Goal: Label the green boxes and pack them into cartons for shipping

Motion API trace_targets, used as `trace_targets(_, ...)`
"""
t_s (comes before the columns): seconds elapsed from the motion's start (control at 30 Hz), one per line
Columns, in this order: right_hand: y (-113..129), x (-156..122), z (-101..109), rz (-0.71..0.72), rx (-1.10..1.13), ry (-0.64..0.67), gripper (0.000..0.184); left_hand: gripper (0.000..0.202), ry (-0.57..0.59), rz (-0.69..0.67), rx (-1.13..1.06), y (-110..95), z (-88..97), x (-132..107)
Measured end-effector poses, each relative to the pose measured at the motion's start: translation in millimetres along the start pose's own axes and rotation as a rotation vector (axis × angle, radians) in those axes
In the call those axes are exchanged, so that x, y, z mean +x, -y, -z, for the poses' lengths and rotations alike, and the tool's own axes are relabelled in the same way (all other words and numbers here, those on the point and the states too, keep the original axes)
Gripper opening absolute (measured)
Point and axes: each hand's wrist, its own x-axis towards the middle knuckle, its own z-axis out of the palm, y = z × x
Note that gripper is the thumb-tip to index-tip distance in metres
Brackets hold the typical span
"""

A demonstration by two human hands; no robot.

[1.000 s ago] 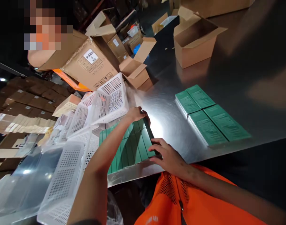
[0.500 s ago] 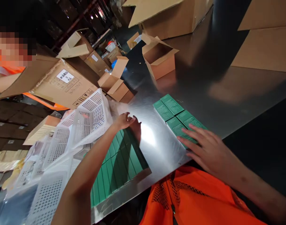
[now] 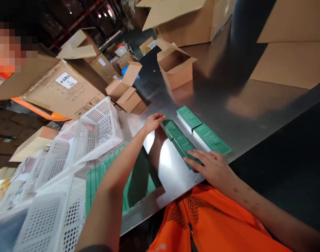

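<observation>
A row of two small green boxes [image 3: 177, 135] spans the space between my hands, its faces turned partly on edge. My left hand [image 3: 154, 122] has its fingers together against the far end of this row. My right hand [image 3: 211, 162] grips the near end, with fingers over the top and the thumb side hidden. Just to the right, two more green boxes [image 3: 211, 137] lie flat on the metal table [image 3: 165, 164]. Under my left forearm stands a packed block of green boxes [image 3: 97, 175], partly covered by the arm.
White perforated baskets [image 3: 55, 154] line the left side. Behind them stands a large labelled carton [image 3: 68, 92], with a person beside it. Two small open cartons [image 3: 179, 75] [image 3: 129, 99] sit farther back. Larger cartons [image 3: 186, 31] stand at the back and right.
My left hand has moved right, from above the packed block to the row's far end. The left row of green boxes has come away leftward from the other two and tipped.
</observation>
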Motion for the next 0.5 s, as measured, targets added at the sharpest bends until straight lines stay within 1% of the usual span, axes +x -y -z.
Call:
trace_targets(0.07, 20.7, 7.7, -11.9, -0.036, 0.209, -0.039, 0.041, 0.027, 0.029, 0.012, 0.169, 6.7, 26.1, -16.0)
trace_targets(0.1, 32.1, 12.1, -17.7, -0.063, 0.322, -0.025, 0.040, 0.029, 0.043, 0.027, 0.252, 10.6, 38.3, -24.9)
trace_targets(0.17, 53.4, 20.6, -28.0, -0.119, 0.521, 0.055, 0.038, 0.037, 0.058, 0.068, 0.392, 19.6, 58.0, -43.0)
trace_targets(0.23, 68.5, 27.7, -35.6, -0.139, 0.661, 0.155, 0.038, 0.042, 0.054, 0.109, 0.492, 29.6, 69.7, -59.8)
trace_targets(0.3, 75.7, 33.2, -40.8, -0.129, 0.752, 0.242, 0.041, 0.046, 0.040, 0.149, 0.553, 38.3, 73.9, -73.6)
trace_targets(0.37, 77.4, 37.0, -44.2, -0.120, 0.804, 0.302, 0.048, 0.053, 0.028, 0.186, 0.584, 43.3, 73.4, -83.2)
trace_targets(0.43, 77.9, 39.3, -46.8, -0.141, 0.817, 0.317, 0.050, 0.055, 0.020, 0.212, 0.600, 44.1, 71.3, -88.3)
trace_targets(0.5, 80.6, 39.9, -49.6, -0.177, 0.802, 0.313, 0.045, 0.052, 0.017, 0.225, 0.613, 41.9, 69.7, -89.3)
